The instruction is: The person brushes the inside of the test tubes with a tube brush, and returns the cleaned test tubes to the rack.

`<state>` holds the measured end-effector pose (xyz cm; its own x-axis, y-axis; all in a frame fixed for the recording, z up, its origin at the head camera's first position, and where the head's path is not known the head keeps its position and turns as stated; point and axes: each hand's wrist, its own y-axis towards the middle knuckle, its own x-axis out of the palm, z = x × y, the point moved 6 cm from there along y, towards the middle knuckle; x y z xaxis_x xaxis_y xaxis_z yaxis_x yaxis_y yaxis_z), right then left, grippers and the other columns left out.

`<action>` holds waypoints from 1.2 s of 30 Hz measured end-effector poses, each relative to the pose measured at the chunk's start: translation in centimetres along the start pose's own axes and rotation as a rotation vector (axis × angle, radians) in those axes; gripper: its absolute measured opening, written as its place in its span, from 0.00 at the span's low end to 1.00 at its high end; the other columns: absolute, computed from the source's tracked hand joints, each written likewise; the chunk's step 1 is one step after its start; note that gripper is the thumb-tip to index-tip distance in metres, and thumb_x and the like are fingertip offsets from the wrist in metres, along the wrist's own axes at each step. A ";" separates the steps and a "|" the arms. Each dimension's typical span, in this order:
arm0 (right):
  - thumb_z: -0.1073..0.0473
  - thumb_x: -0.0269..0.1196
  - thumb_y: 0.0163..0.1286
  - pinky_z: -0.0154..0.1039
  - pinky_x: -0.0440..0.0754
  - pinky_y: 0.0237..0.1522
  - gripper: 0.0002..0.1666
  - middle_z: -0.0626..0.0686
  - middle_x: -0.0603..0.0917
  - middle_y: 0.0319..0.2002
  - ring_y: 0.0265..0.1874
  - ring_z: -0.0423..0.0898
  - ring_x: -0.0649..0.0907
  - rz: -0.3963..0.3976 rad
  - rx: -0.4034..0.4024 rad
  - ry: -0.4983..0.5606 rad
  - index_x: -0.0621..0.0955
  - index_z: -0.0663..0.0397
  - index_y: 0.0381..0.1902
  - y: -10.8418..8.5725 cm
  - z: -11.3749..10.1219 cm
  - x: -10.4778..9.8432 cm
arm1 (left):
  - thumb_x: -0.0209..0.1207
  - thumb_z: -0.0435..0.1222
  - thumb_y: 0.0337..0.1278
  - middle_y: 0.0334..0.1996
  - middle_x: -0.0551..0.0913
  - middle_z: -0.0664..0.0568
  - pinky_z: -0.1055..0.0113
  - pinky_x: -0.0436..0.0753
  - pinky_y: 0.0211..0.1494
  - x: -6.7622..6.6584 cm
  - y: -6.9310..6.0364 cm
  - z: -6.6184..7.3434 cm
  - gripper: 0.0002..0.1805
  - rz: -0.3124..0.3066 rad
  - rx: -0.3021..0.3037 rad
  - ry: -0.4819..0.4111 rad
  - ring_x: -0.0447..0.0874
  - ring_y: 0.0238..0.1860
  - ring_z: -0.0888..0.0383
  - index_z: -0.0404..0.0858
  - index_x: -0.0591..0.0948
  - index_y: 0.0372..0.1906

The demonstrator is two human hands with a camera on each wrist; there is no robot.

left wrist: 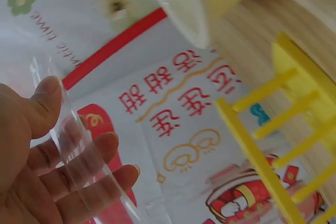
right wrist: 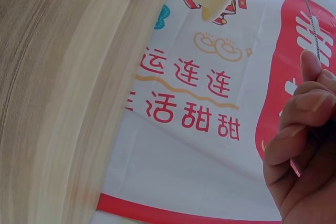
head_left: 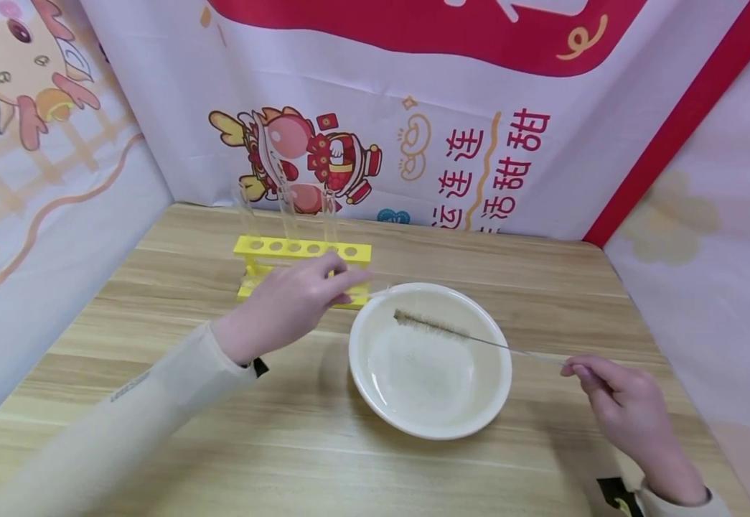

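My left hand point(head_left: 293, 305) holds a clear test tube point(left wrist: 73, 148) between thumb and fingers, beside the left rim of a white basin point(head_left: 359, 388). In the head view the tube is barely visible, its end near the basin's upper left rim. With curled fingers my right hand point(head_left: 629, 406) grips the wire handle of a test tube brush point(head_left: 433, 328), to the right of the basin. The brush's bristled head is over the basin and points left. Whether the basin holds water I cannot tell.
Behind my left hand stands a yellow test tube rack point(head_left: 303, 246), partly hidden by it, with clear test tubes point(head_left: 287, 215) upright in its holes. Everything is on a wooden table point(head_left: 271, 459). A printed cloth point(head_left: 400, 93) hangs along the table's back edge.
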<state>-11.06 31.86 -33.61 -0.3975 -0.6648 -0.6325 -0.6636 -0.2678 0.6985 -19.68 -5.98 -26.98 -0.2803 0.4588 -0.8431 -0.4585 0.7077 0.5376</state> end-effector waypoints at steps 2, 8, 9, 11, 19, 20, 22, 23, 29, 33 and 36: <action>0.54 0.57 0.77 0.20 0.66 0.21 0.19 0.48 0.87 0.29 0.14 0.27 0.65 -0.002 0.008 0.018 0.86 0.61 0.33 0.0 0.1 -0.1 | 0.72 0.32 0.52 0.36 0.80 0.47 0.70 0.77 0.24 0.5 -1.0 -0.2 0.24 -0.047 0.018 0.038 0.76 0.28 0.56 0.41 0.82 0.57; 0.67 0.60 0.73 0.20 0.65 0.19 0.10 0.46 0.85 0.27 0.14 0.27 0.65 0.017 -0.014 0.074 0.86 0.63 0.32 0.1 -0.3 -0.2 | 0.73 0.32 0.50 0.33 0.78 0.48 0.71 0.74 0.21 1.3 -2.8 -0.5 0.24 -0.082 0.042 0.102 0.75 0.27 0.56 0.42 0.82 0.55; 0.68 0.60 0.72 0.20 0.64 0.18 0.10 0.43 0.84 0.25 0.13 0.27 0.65 0.015 -0.013 0.079 0.86 0.62 0.32 0.1 -0.4 -0.2 | 0.73 0.32 0.50 0.33 0.78 0.48 0.70 0.74 0.20 1.3 -2.9 -0.4 0.24 -0.084 0.046 0.111 0.75 0.28 0.56 0.42 0.82 0.55; 0.71 0.60 0.71 0.20 0.64 0.17 0.09 0.40 0.80 0.21 0.13 0.27 0.65 0.013 -0.009 0.089 0.85 0.62 0.32 0.2 -0.7 -0.2 | 0.73 0.32 0.50 0.34 0.78 0.48 0.70 0.74 0.20 1.4 -3.1 -0.3 0.24 -0.086 0.053 0.126 0.76 0.28 0.56 0.42 0.82 0.55; 0.77 0.59 0.67 0.21 0.63 0.16 0.10 0.37 0.72 0.16 0.12 0.27 0.64 0.001 0.000 0.121 0.84 0.63 0.31 0.7 -1.7 0.1 | 0.72 0.30 0.51 0.35 0.79 0.47 0.70 0.74 0.21 1.7 -3.5 0.5 0.25 -0.071 0.080 0.139 0.76 0.27 0.55 0.43 0.81 0.56; 0.76 0.59 0.68 0.21 0.63 0.16 0.10 0.37 0.72 0.16 0.12 0.27 0.64 0.002 -0.001 0.123 0.84 0.64 0.31 0.7 -1.8 0.1 | 0.72 0.30 0.51 0.35 0.79 0.47 0.70 0.75 0.21 1.7 -3.6 0.6 0.25 -0.068 0.084 0.138 0.76 0.27 0.55 0.43 0.81 0.56; 0.74 0.59 0.69 0.21 0.63 0.16 0.09 0.37 0.74 0.17 0.13 0.27 0.65 0.004 -0.006 0.125 0.84 0.64 0.31 0.7 -1.9 0.1 | 0.72 0.31 0.51 0.35 0.79 0.48 0.70 0.76 0.22 1.8 -3.5 0.8 0.25 -0.066 0.089 0.128 0.77 0.28 0.55 0.43 0.81 0.57; 0.73 0.59 0.70 0.21 0.63 0.17 0.09 0.38 0.74 0.17 0.13 0.27 0.65 0.004 -0.007 0.126 0.84 0.64 0.31 0.7 -1.9 0.1 | 0.72 0.31 0.51 0.35 0.79 0.48 0.70 0.76 0.22 1.8 -3.5 0.9 0.25 -0.065 0.093 0.123 0.77 0.28 0.55 0.43 0.81 0.57; 0.71 0.59 0.72 0.20 0.64 0.17 0.10 0.38 0.76 0.18 0.13 0.27 0.65 0.006 -0.022 0.139 0.84 0.64 0.31 0.6 -1.8 0.2 | 0.73 0.34 0.51 0.36 0.80 0.48 0.69 0.78 0.24 1.8 -3.3 1.4 0.25 -0.061 0.101 0.109 0.78 0.30 0.54 0.42 0.81 0.57; 0.71 0.59 0.72 0.20 0.64 0.17 0.09 0.38 0.75 0.18 0.12 0.27 0.65 0.006 -0.026 0.145 0.84 0.64 0.32 0.4 -1.6 0.3 | 0.72 0.34 0.51 0.38 0.81 0.48 0.68 0.79 0.24 2.0 -3.2 1.5 0.25 -0.061 0.103 0.105 0.79 0.30 0.54 0.43 0.81 0.57; 0.68 0.59 0.73 0.20 0.64 0.18 0.10 0.40 0.79 0.21 0.13 0.27 0.66 0.004 -0.032 0.140 0.85 0.64 0.32 0.3 -1.4 0.3 | 0.73 0.33 0.51 0.38 0.81 0.48 0.68 0.79 0.24 2.0 -3.2 1.6 0.26 -0.055 0.110 0.104 0.79 0.30 0.54 0.43 0.81 0.57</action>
<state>-10.51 30.61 -33.19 -0.3060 -0.7563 -0.5782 -0.6408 -0.2856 0.7126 -17.45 -6.43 -30.38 -0.3462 0.3638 -0.8647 -0.3823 0.7871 0.4842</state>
